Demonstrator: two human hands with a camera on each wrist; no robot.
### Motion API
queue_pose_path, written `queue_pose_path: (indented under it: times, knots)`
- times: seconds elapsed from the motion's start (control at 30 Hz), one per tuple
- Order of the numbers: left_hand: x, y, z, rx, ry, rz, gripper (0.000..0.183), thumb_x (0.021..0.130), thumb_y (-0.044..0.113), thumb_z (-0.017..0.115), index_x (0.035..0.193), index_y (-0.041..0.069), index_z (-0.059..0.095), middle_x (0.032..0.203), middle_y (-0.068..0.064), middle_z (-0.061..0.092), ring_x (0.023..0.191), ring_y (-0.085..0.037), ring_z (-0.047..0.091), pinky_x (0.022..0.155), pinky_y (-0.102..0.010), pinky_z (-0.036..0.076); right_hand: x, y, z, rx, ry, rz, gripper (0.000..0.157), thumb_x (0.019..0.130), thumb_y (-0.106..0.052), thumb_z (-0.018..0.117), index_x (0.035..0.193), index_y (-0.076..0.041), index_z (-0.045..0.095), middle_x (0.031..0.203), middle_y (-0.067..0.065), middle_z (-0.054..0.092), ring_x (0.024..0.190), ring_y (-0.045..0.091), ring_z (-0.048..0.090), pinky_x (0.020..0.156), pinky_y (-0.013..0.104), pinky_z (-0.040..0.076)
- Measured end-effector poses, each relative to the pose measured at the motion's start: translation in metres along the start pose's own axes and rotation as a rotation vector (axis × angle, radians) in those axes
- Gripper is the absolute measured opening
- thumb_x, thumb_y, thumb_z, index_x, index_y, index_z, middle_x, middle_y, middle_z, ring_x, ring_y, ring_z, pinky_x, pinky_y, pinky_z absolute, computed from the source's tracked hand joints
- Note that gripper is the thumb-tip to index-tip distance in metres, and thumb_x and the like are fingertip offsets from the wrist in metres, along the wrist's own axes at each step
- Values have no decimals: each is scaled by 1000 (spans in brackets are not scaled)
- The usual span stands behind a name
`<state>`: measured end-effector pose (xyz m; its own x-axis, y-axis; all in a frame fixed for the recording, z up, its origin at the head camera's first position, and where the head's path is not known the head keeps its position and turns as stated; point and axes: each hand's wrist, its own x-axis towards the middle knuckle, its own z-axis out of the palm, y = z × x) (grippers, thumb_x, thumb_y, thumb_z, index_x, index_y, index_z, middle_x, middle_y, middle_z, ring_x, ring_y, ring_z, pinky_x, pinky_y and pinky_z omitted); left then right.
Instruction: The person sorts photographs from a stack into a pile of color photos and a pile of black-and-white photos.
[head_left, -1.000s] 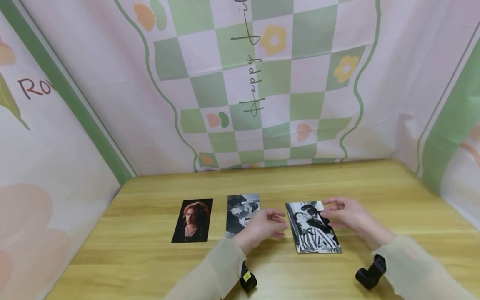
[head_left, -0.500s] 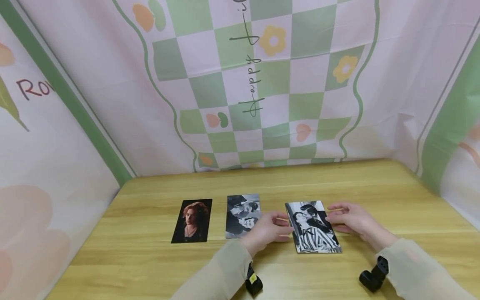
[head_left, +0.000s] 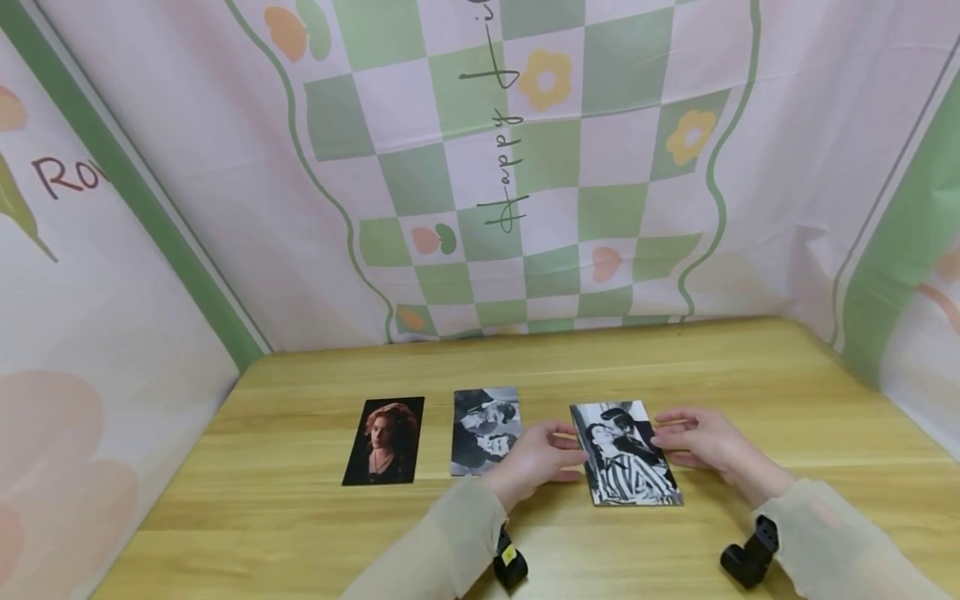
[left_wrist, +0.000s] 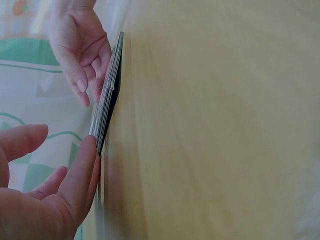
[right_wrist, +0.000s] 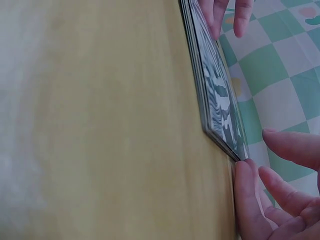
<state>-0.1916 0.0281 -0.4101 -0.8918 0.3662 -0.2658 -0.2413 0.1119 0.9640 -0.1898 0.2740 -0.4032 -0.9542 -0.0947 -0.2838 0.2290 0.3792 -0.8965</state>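
Note:
In the head view a stack of photo cards (head_left: 626,462) lies on the table, its top one a black-and-white picture of a couple. My left hand (head_left: 538,460) is at the stack's left edge, my right hand (head_left: 705,446) at its right edge. Both wrist views show the stack's layered sides, with fingertips (left_wrist: 89,145) of the left hand and fingertips (right_wrist: 245,167) of the right touching opposite edges. Thumbs stay raised off the cards, and the fingers are relaxed, gripping nothing.
Another black-and-white photo card (head_left: 486,429) lies beside the left hand, partly covered by it. Farther left is a dark photo card (head_left: 384,442) of a red-haired person. A checkered fabric backdrop (head_left: 555,158) rises behind the wooden table (head_left: 300,533).
My left hand has shifted right to the stack's left edge. My right hand has drawn back slightly to the right, uncovering the stack's top right corner. The stack looks almost unmoved.

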Motion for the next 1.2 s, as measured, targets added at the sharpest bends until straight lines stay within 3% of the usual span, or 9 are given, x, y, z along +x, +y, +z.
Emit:
queue_pose_path:
  times: [0.4,0.6,0.87,1.0,1.2]
  knots:
    - [-1,2,0,-4,3,3,37,85,-4,64,121,-3,54,104,-13,61,91,-23,64,76,-35,60,-1,3,-2,38,-21,-9,63,87,-5,64,133,21,29,108,18,65,86,9,65,78,29,59]
    - [-2,2,0,-2,-3,12,37,85,-3,64,121,-3,54,105,-13,61,92,-23,65,77,-35,60,-3,2,-4,44,-14,-13,62,88,-5,64,133,20,30,111,24,65,87,10,66,79,30,59]
    - [-4,6,0,5,-3,12,37,85,-4,64,120,-4,54,104,-14,63,90,-23,66,76,-34,60,-4,2,-5,37,5,-9,60,88,-9,64,132,20,34,102,6,68,86,7,65,80,26,58]
    - [-5,7,0,19,1,15,37,85,-3,64,120,-3,55,104,-14,63,88,-22,66,76,-33,60,-4,1,-6,34,6,-19,60,88,-9,64,131,20,34,103,7,67,85,6,65,80,26,58]
    - [-5,8,0,33,9,28,36,85,-2,65,119,-3,56,105,-14,64,88,-22,66,77,-33,60,-5,-1,-6,-15,22,-13,62,88,-15,66,133,17,36,114,21,62,87,8,65,80,26,58]
